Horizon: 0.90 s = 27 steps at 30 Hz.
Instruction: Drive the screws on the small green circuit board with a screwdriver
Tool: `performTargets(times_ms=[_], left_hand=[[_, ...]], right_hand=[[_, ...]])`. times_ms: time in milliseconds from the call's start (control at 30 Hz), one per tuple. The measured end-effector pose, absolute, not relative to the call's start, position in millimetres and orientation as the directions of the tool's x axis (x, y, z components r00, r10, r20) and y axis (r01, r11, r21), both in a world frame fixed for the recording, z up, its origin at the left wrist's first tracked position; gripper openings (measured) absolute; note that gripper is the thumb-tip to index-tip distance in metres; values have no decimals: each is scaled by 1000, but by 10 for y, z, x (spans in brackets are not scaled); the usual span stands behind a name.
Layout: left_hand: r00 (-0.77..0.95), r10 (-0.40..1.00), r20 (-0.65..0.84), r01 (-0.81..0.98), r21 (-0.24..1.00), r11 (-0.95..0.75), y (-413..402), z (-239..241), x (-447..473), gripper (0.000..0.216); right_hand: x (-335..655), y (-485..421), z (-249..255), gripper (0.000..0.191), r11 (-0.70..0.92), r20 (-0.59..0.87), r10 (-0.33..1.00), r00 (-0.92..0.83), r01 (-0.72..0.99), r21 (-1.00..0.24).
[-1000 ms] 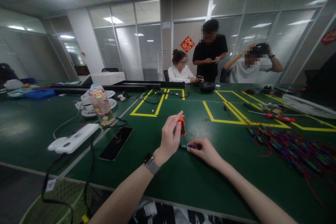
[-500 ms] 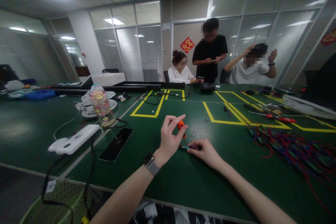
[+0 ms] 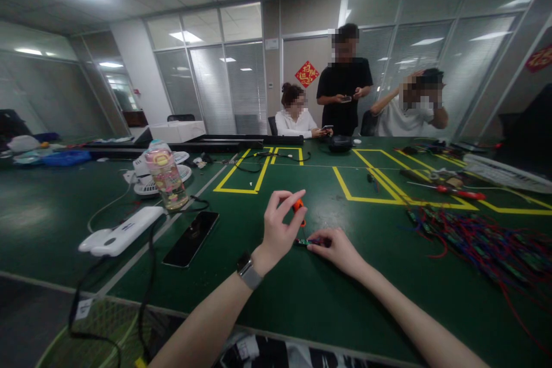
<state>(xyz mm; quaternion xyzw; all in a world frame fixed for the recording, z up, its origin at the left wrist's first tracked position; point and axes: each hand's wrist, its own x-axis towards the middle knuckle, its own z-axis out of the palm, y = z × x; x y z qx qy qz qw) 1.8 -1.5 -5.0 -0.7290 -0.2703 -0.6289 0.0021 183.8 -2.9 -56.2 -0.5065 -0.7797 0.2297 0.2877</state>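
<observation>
Gold characters (image 3: 306, 69), seemingly 招财进宝, on the red diamond sign (image 3: 307, 74) on the door (image 3: 294, 50)

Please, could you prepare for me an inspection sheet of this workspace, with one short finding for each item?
Surface: green table, marked with yellow tape.
Work items: orange-handled tool, thin shaft pointing down at a small circuit board.
Clutter: smartphone and drink bottle at left; red-handled screwdriver and heap of wired boards at right.
Hands: left hand at the orange handle, grip partly hidden; right hand holding the circuit board.
Cables: black cable over the near edge, at left.
Surroundings: three people across the table.
</observation>
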Motion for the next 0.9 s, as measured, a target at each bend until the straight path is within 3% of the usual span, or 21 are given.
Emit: performTargets(times_ms=[100, 300, 467, 633, 800, 900], left_hand=[[106, 435, 894, 370, 370, -852, -31, -44, 21, 37], [64, 410, 910, 407, 351, -843, -32, -45, 29, 27], [115, 451, 885, 370, 384, -846, -40, -36, 29, 37], [65, 430, 900, 422, 366, -830, -21, -49, 19, 26], [146, 460, 876, 365, 384, -848, -33, -53, 23, 38], [125, 459, 879, 369, 389, -844, -30, -51, 27, 35]], right_hand=[[1836, -24, -563, 18, 386, 224, 921, -320, 662, -643], [1839, -22, -565, 17, 386, 224, 921, -319, 659, -646], [1830, -39, -555, 17, 378, 219, 924, -314, 659, -650], [1831, -39, -555, 18, 377, 214, 924, -317, 656, -654], [1834, -27, -570, 17, 387, 227, 921, -318, 659, -645], [1834, -25, -580, 17, 389, 232, 920, -316, 662, -641]])
